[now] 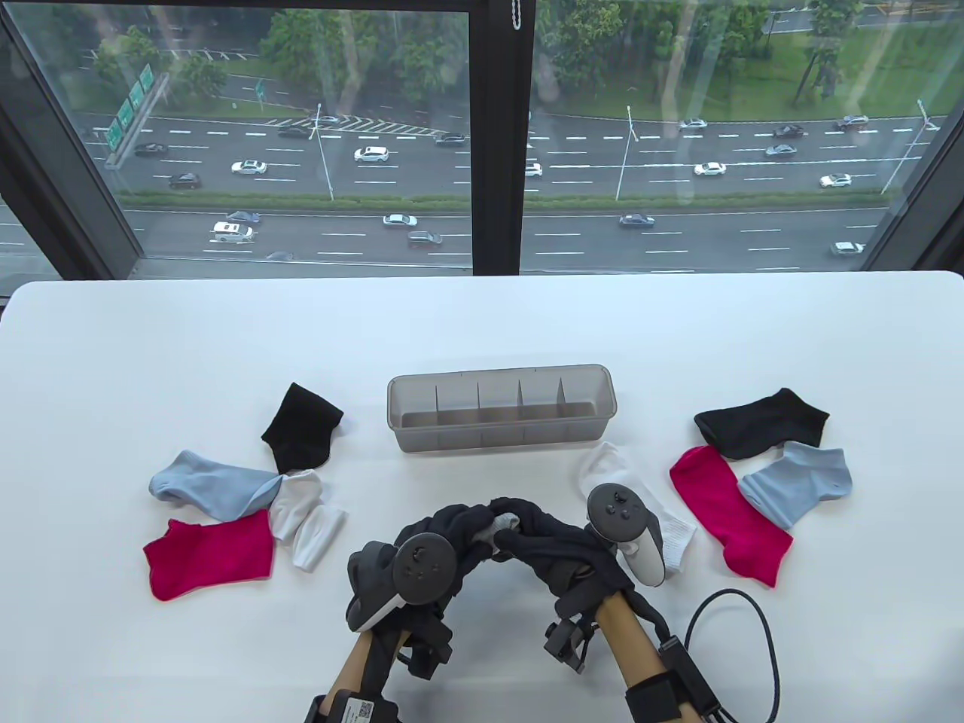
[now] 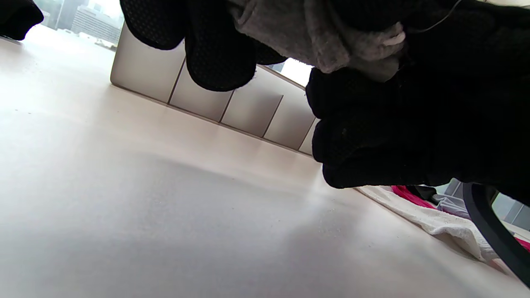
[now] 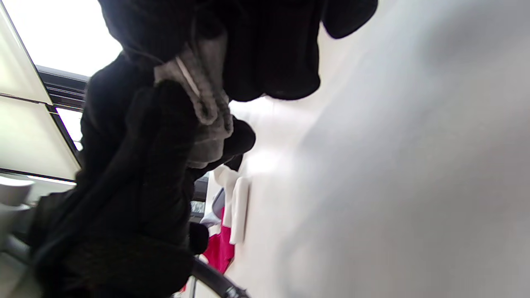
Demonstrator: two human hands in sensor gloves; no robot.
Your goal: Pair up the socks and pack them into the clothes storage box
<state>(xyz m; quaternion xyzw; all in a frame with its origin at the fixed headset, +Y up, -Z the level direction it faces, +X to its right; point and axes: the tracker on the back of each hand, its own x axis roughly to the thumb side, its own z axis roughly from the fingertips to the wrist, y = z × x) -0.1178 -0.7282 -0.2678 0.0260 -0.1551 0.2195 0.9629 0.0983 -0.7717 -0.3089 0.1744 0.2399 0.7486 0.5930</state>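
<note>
Two gloved hands meet at the table's near centre in the table view: the left hand (image 1: 444, 531) and the right hand (image 1: 553, 542) curl their fingers round a bundle of grey socks (image 1: 503, 525), held above the table (image 1: 482, 331). Beyond them stands the storage box (image 1: 501, 413), its divided compartments showing no contents. A black sock (image 1: 301, 428), blue sock (image 1: 211, 488), white sock (image 1: 305, 516) and pink sock (image 1: 211, 557) lie to its left; four matching socks lie to its right.

In the left wrist view, the left-hand fingers (image 2: 219, 54) clamp the grey fabric from one side, the right hand gripping it opposite. The box wall rises behind.

In the right wrist view, both hands' fingers wrap the grey bundle clear of the table surface.
</note>
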